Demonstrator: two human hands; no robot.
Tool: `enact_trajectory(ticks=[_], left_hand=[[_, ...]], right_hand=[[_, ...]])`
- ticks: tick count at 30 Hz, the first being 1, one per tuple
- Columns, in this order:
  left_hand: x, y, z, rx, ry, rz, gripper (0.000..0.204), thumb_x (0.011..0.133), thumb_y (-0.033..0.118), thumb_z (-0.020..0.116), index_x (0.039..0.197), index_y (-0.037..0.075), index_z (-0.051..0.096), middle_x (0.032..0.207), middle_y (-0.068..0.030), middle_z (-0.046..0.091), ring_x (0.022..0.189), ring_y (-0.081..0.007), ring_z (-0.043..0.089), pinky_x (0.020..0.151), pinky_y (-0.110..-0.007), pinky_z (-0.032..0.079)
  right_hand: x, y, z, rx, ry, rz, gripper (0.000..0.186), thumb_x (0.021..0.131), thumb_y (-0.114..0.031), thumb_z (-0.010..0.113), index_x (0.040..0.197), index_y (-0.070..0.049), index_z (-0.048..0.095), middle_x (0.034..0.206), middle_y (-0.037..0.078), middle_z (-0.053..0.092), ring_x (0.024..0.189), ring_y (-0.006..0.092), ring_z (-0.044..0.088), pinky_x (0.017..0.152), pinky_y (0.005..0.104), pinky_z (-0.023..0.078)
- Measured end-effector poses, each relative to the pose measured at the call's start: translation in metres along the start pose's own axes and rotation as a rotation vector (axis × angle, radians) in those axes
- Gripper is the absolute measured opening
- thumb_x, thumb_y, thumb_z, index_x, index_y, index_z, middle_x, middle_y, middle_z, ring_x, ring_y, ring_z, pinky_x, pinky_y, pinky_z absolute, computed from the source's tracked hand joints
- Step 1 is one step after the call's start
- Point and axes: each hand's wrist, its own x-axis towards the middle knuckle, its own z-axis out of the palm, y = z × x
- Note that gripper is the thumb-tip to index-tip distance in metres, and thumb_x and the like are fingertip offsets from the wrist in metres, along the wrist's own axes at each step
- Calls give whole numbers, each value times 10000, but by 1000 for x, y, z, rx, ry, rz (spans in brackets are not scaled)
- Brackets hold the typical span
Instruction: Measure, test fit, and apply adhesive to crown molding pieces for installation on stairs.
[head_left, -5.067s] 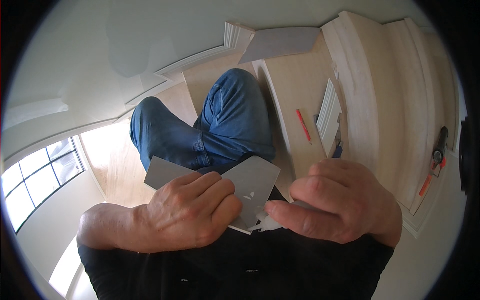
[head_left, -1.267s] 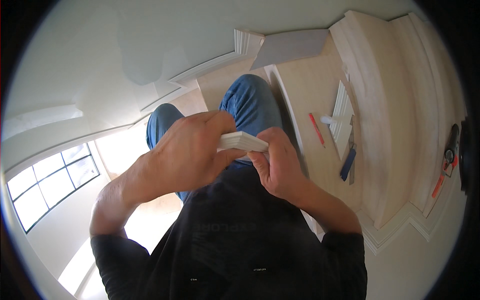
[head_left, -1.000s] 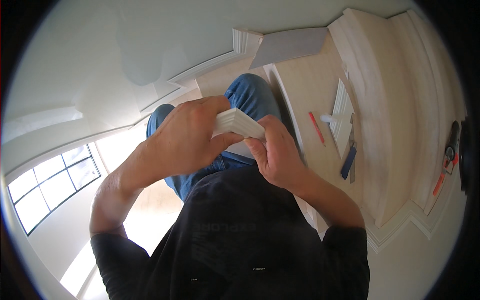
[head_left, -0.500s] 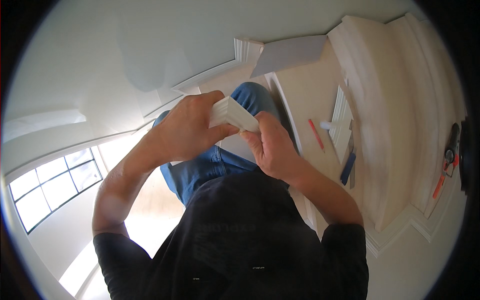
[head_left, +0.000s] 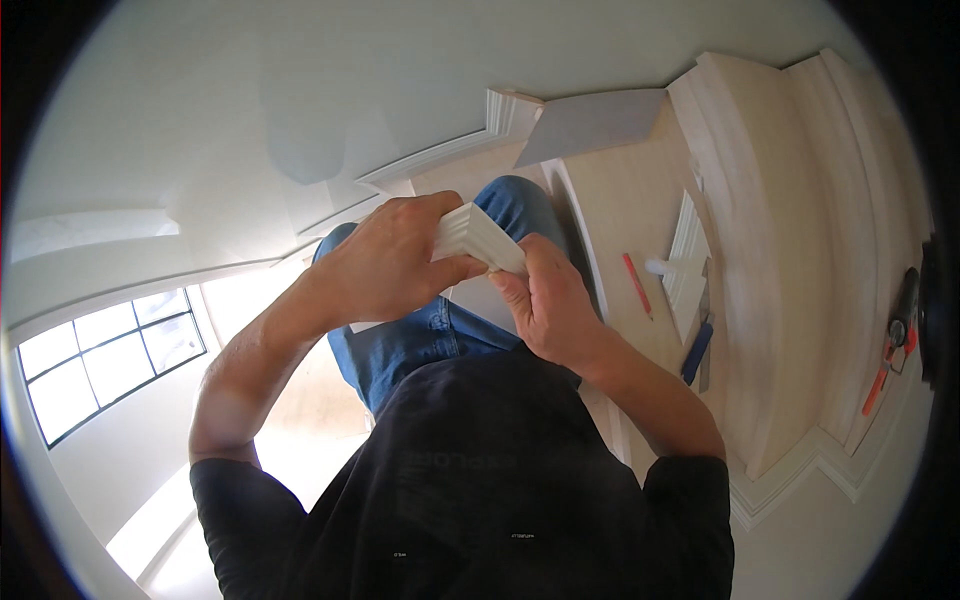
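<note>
Two short pieces of white ridged moulding (head_left: 500, 248) meet at an angled corner in front of my knees. My left hand (head_left: 375, 255) is closed around the left piece, its thumb along the lower edge. On the other piece, my right hand (head_left: 552, 300) grips with thumb and fingers near the joint. Both thumbs come close together under the corner, and the palms hide the outer ends of the pieces.
To the right, a wooden step holds a red pencil (head_left: 637, 287), a white moulding offcut (head_left: 686, 265), a whitish tube-like object (head_left: 661, 267) and a blue-handled tool (head_left: 698, 352). An orange-and-black hand tool (head_left: 893, 345) lies farther right. A grey sheet (head_left: 592, 125) rests ahead.
The whole view has shifted slightly, so everything sits a little lower in it. Both hands keep their hold on the moulding, which looks slightly turned.
</note>
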Motion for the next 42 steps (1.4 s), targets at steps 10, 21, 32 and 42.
enact_trajectory(ticks=[10, 21, 32, 42], left_hand=[[0, -4, -1, -3, -29, -49, 443, 922, 281, 798, 1191, -56, 698, 1022, -274, 764, 930, -397, 762, 877, -459, 580], [0, -2, -3, -8, -39, -72, 432, 925, 277, 803, 1182, -54, 698, 1015, -268, 765, 922, -391, 764, 869, -458, 582], [3, -17, 2, 5, -4, -55, 557, 888, 414, 876, 1224, -2, 720, 1045, -213, 791, 838, -334, 784, 734, -433, 618], [2, -14, 3, 39, 39, -52, 544, 896, 364, 859, 1253, -20, 713, 1081, -235, 784, 882, -362, 781, 775, -441, 632]], right_hand=[[3, 1, 3, -5, -1, -12, 246, 1050, -198, 651, 1029, 16, 531, 912, 227, 553, 848, 442, 585, 752, 522, 494], [3, 4, 6, -2, 4, -19, 255, 1056, -215, 642, 1038, 18, 540, 917, 228, 548, 849, 440, 586, 752, 515, 498], [3, 7, 8, -22, -12, 17, 291, 1021, -235, 705, 1055, 5, 544, 926, 237, 569, 877, 447, 603, 766, 511, 505], [5, -12, 18, -181, 76, 83, 657, 715, -325, 981, 1087, 2, 549, 988, 201, 582, 907, 401, 638, 808, 475, 547]])
